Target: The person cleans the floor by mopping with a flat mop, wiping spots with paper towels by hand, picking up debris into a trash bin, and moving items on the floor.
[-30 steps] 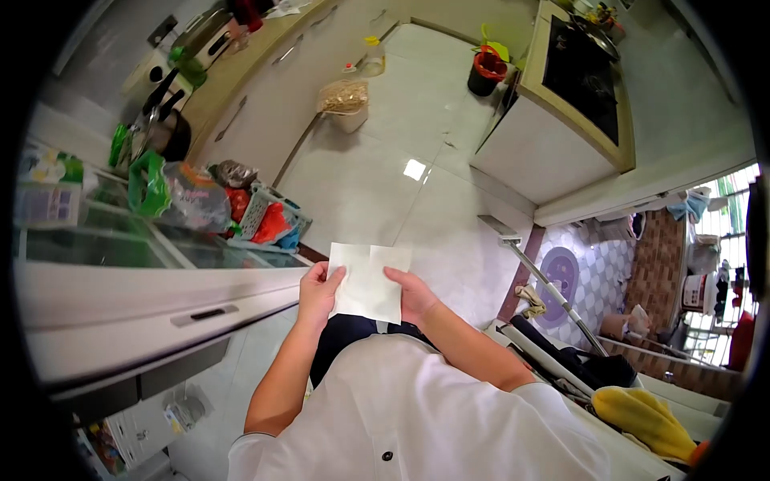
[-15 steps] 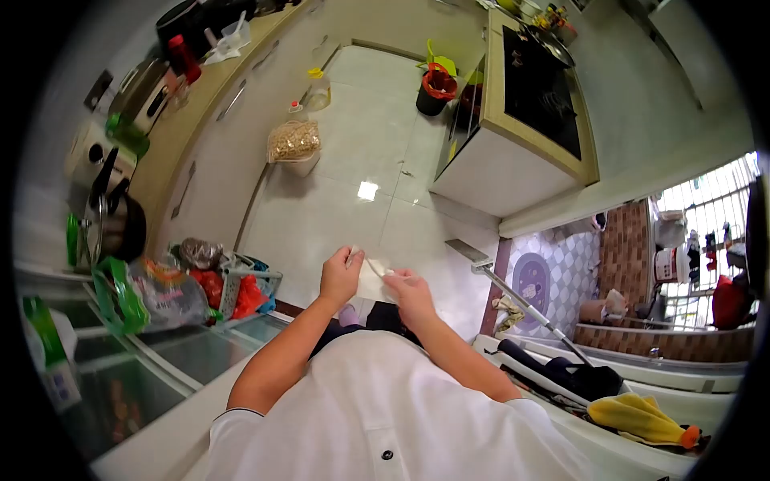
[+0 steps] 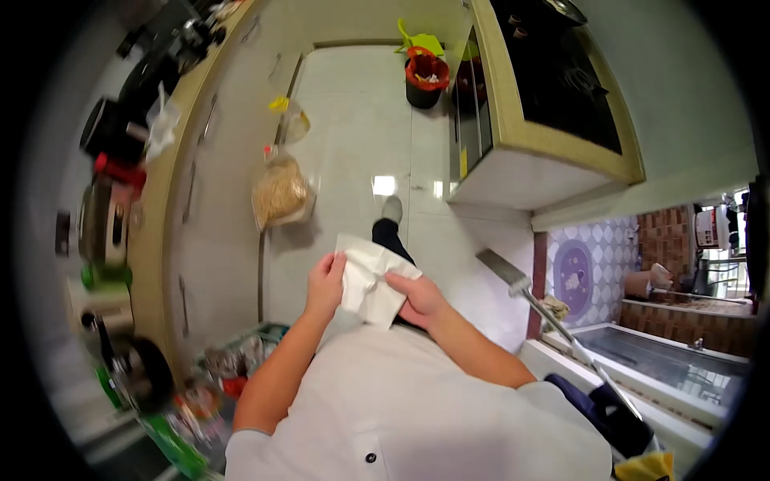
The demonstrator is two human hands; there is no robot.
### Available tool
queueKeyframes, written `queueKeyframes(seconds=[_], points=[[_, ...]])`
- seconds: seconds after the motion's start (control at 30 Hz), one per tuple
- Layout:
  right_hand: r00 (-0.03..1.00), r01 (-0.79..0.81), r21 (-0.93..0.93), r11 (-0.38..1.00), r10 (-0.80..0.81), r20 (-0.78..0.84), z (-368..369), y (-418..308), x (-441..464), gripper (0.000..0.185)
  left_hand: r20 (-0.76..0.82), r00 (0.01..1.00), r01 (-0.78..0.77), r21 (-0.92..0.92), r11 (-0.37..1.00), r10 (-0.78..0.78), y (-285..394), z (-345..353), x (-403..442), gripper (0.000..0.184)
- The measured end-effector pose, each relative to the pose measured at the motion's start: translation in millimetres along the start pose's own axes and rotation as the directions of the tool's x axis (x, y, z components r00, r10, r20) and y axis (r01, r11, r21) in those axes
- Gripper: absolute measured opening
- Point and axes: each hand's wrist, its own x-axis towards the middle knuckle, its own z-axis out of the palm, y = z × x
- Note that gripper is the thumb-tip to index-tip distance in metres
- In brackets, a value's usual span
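A white paper sheet [image 3: 370, 280], creased and tilted, is spread between both hands in front of the white shirt. My left hand [image 3: 326, 282] pinches its left edge near the top, thumb on the near face. On the right side, my right hand [image 3: 417, 295] grips the sheet with the thumb on top and the other fingers hidden behind it. One foot in a grey shoe or sock [image 3: 392, 209] shows on the floor beyond the paper.
A black bin with a red liner [image 3: 425, 80] stands by the stove counter [image 3: 553, 143]. Left of the walkway are a bag in a container [image 3: 281, 195] and a bottle [image 3: 295, 124]. A long-handled flat mop [image 3: 521, 284] leans at the right, by the doorway.
The paper, folded or seen edge-on half a second ago, is now opened out and crumpled. The view has moved forward into the kitchen, and a foot has stepped ahead.
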Motion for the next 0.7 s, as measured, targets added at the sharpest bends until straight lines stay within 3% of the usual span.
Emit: queueKeyframes(seconds=[0.07, 0.13, 0.23, 0.37, 0.43, 0.57, 0.7], points=[[0.984, 0.106, 0.064, 0.992, -0.095, -0.149, -9.6, -38.2, 66.9, 0.038, -0.032, 0.999, 0.031, 0.295, 0.955, -0.022, 35.8, 4.1, 73.7, 0.03], [0.944, 0.038, 0.057, 0.998, -0.017, -0.329, 0.9, -93.6, 118.0, 0.037, -0.02, 0.997, 0.076, 0.264, 0.962, -0.074, 62.2, 18.4, 144.9, 0.031], [0.918, 0.139, 0.047, 0.989, -0.112, -0.38, 35.4, -172.3, 170.2, 0.036, 0.086, 0.976, 0.163, 0.307, 0.938, -0.198, 120.8, 59.5, 247.4, 0.025], [0.921, 0.242, 0.028, 0.97, -0.221, -0.322, 75.9, -270.2, 213.9, 0.036, 0.157, 0.973, 0.135, 0.19, 0.972, -0.166, 169.0, 104.1, 341.4, 0.028], [0.906, 0.288, 0.048, 0.956, -0.257, -0.336, 87.7, -305.9, 235.7, 0.036, 0.163, 0.971, 0.161, 0.108, 0.981, -0.177, 195.6, 120.5, 375.4, 0.027], [0.867, 0.401, 0.074, 0.913, -0.352, -0.352, 104.0, -361.0, 283.0, 0.035, 0.265, 0.941, 0.182, 0.13, 0.975, -0.211, 245.4, 142.6, 445.1, 0.025], [0.799, 0.502, 0.052, 0.863, -0.44, -0.409, 113.1, -405.0, 322.4, 0.036, 0.388, 0.845, 0.35, 0.122, 0.929, -0.369, 284.3, 174.5, 524.2, 0.023]])
